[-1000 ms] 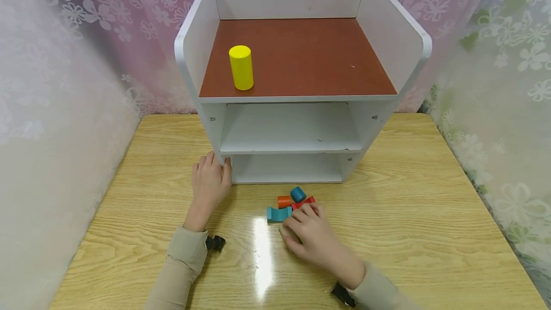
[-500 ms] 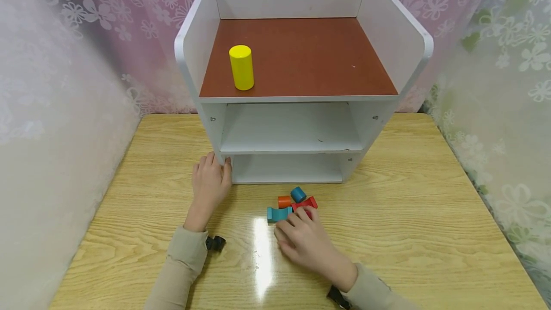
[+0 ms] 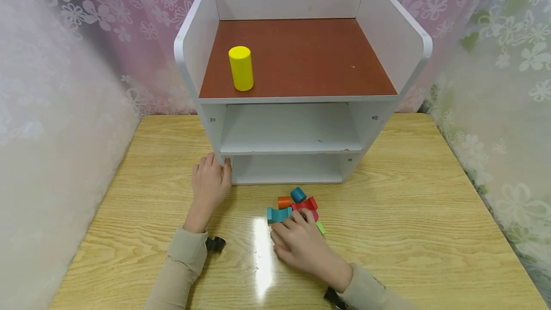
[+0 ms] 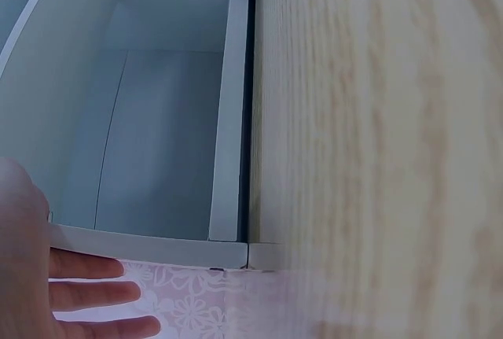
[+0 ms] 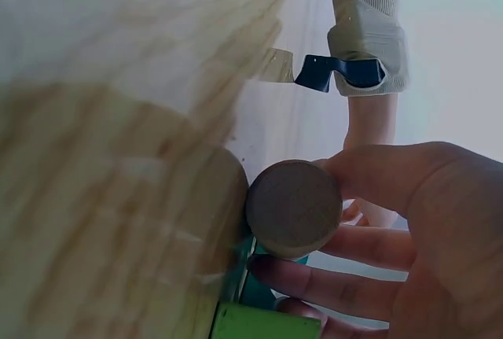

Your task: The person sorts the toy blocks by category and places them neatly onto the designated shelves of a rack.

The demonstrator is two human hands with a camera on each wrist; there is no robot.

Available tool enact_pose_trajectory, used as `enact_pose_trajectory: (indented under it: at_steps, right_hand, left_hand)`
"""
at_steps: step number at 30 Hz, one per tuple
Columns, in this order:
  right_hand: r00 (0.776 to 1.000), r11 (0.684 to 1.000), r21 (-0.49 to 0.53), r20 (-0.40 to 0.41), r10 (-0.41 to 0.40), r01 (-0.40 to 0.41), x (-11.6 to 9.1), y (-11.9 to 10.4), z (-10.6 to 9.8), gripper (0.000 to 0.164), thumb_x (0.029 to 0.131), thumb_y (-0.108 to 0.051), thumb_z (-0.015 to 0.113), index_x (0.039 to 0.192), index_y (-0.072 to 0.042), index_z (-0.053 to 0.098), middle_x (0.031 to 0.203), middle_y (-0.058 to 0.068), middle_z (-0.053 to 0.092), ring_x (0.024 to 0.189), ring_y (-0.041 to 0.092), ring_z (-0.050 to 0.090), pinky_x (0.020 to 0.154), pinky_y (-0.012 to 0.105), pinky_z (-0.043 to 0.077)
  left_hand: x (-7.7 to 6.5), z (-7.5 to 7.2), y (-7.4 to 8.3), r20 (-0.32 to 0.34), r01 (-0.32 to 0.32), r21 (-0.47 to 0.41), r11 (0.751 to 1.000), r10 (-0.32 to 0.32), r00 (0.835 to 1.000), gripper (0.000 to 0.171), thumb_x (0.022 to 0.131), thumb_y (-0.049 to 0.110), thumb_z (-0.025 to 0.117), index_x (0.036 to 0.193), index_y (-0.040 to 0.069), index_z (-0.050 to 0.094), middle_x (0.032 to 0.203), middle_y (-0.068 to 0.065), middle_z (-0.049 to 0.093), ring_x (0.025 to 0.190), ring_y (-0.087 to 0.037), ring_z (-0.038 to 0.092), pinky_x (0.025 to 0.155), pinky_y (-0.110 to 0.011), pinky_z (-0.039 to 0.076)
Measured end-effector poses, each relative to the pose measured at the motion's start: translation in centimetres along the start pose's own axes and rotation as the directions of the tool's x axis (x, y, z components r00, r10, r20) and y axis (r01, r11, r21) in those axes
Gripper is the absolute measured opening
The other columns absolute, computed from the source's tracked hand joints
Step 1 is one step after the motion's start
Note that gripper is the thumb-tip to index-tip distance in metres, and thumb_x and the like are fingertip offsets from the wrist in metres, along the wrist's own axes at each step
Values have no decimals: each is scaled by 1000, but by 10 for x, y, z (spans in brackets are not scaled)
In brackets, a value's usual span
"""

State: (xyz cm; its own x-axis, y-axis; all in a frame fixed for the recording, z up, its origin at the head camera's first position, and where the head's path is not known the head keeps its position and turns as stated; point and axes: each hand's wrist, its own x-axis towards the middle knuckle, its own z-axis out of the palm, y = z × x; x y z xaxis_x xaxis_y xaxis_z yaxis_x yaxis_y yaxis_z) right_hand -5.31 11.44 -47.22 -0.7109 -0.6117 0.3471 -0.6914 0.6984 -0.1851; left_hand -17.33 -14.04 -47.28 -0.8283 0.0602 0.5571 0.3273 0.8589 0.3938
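Observation:
My left hand (image 3: 209, 183) grips the lower left side panel of a white shelf unit (image 3: 374, 123), thumb at the front edge; in the left wrist view its fingers (image 4: 94, 296) stretch along the panel's outer side. Over the blocks, my right hand (image 3: 299, 243) pinches a round wooden cylinder block (image 5: 292, 207) between thumb and fingers, close to the tabletop. The head view hides that cylinder behind the hand. Around the fingertips lie a teal arch block (image 3: 277, 215), a red arch block (image 3: 305, 203), a pink block (image 3: 315, 215) and a light green block (image 3: 320, 227).
Just beyond are an orange cylinder (image 3: 284, 202) and a blue cylinder (image 3: 298, 194), in front of the unit's bottom shelf. A tall yellow cylinder (image 3: 242, 68) stands upright on the brown top. Floral curtains (image 3: 150, 13) hang behind the wooden table (image 3: 430, 233).
My right hand has shifted slightly left and toward the body, uncovering more of the red arch and revealing the pink and green blocks. The left hand stays put.

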Motion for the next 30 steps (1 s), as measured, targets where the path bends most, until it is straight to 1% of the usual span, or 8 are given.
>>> enact_pose_trajectory:
  at_steps: [7, 11, 16, 19, 22, 26, 29, 30]
  right_hand:
    - [999, 1000, 0, -33, -3, 3, 1, -1, 1, 23, 73, -23, 78, 93, -18, 69, 74, -6, 64, 77, 16, 51, 88, 47, 40]
    - [1000, 1000, 12, -20, 12, -12, 1, -1, 0, 23, 72, -22, 77, 94, -18, 70, 78, -6, 67, 78, 16, 51, 86, 46, 40]
    - [997, 991, 115, 40, 65, -69, 2, -1, -5, 28, 72, -21, 79, 98, -18, 70, 87, -6, 70, 83, 15, 52, 85, 46, 40]
    - [992, 978, 178, 80, 100, -113, 3, 0, -8, 30, 73, -21, 81, 99, -18, 68, 89, -6, 70, 86, 14, 52, 86, 47, 40]
    - [988, 966, 220, 105, 115, -136, 2, 0, -10, 32, 73, -21, 82, 101, -18, 67, 92, -6, 70, 86, 13, 52, 86, 48, 40]
    - [987, 953, 266, 100, 124, -147, 1, 0, -12, 35, 73, -20, 82, 106, -16, 69, 96, -7, 70, 86, 12, 51, 87, 49, 40]
    - [990, 947, 290, 69, 125, -140, 1, 1, -15, 37, 72, -19, 82, 108, -14, 71, 96, -7, 70, 85, 10, 49, 88, 49, 39]
    - [991, 947, 293, 56, 124, -135, 1, 1, -16, 37, 72, -19, 82, 108, -14, 71, 96, -7, 70, 85, 10, 48, 87, 48, 38]
  left_hand:
    - [0, 0, 0, 23, 12, -2, 1000, -12, 1000, 27, 102, 26, 45, 101, 5, 61, 99, -17, 65, 83, -37, 60, 66, -48, 43]
    - [1, 0, 1, 30, 15, -4, 1000, -15, 999, 26, 102, 26, 46, 102, 5, 61, 100, -17, 65, 84, -38, 60, 67, -49, 43]
    - [1, 0, 1, 35, 17, -8, 1000, -17, 999, 31, 102, 27, 43, 108, 3, 62, 104, -17, 66, 86, -38, 61, 67, -49, 44]
    - [1, 0, 0, 37, 22, -11, 1000, -22, 999, 31, 102, 27, 43, 109, 4, 62, 104, -17, 66, 87, -38, 61, 68, -49, 43]
    - [0, 0, 0, 32, 26, -14, 1000, -25, 999, 29, 102, 26, 44, 108, 4, 62, 103, -17, 66, 86, -38, 60, 68, -49, 43]
    - [-1, 0, 1, 31, 24, -14, 1000, -23, 999, 29, 101, 26, 44, 108, 4, 61, 102, -17, 65, 85, -37, 60, 67, -49, 42]
    - [-1, 0, 1, 35, 27, -17, 1000, -26, 999, 29, 101, 27, 44, 108, 4, 61, 103, -17, 65, 87, -38, 60, 69, -50, 43]
    - [-1, 0, 1, 37, 29, -19, 999, -28, 999, 29, 102, 26, 44, 109, 4, 61, 103, -17, 65, 87, -38, 60, 70, -50, 43]
